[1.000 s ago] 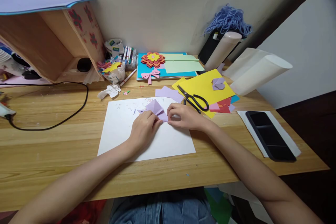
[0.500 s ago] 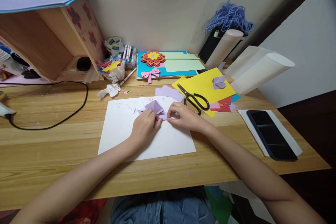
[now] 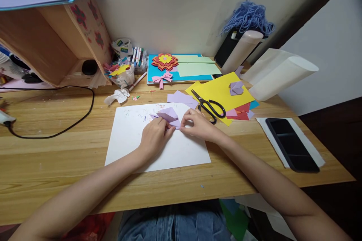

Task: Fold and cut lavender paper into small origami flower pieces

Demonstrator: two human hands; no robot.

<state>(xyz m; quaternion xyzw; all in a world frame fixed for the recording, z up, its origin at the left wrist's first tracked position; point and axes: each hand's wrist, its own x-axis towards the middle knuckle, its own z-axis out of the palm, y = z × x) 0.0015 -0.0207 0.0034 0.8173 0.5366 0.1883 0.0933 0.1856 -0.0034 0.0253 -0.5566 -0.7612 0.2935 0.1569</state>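
Note:
A partly folded piece of purple paper lies on a white sheet, with one flap standing up. My left hand is closed on its near left edge, thumb and fingers pressing it to the sheet. At its right corner, my right hand pinches the paper between thumb and forefinger. My left fingers hide part of the folds. Just beyond, flat purple pieces rest on the table, and black-handled scissors lie to the right, partly on yellow paper.
A small folded purple piece sits on the yellow paper. At right lies a phone on a tissue. Behind are a layered paper flower, a pink paper bow, a cup of scraps and markers. A black cable loops at left.
The raised flap of the purple paper has tipped lower and slightly to the right. Both hands keep their grip in nearly the same place.

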